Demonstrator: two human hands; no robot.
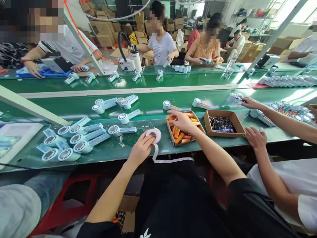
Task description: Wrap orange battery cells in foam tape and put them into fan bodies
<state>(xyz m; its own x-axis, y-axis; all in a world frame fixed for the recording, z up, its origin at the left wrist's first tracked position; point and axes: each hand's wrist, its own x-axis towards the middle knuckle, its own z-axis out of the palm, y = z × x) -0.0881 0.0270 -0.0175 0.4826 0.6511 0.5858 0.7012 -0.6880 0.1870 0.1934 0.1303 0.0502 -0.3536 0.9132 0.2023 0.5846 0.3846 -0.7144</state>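
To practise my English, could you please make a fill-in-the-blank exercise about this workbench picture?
1. The person's left hand holds a roll of white ____.
2. The right hand is over a cardboard box of parts coloured ____.
3. In the picture, a second box, with dark parts inside, stands to the ____ of that first one.
4. The seat at the lower left of the picture is coloured ____.

Missing words: tape; orange; right; red.

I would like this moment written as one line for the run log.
left hand: holds white tape roll, strip trailing | right hand: over box of orange parts | beside: box of dark parts | green belt: fan-like devices
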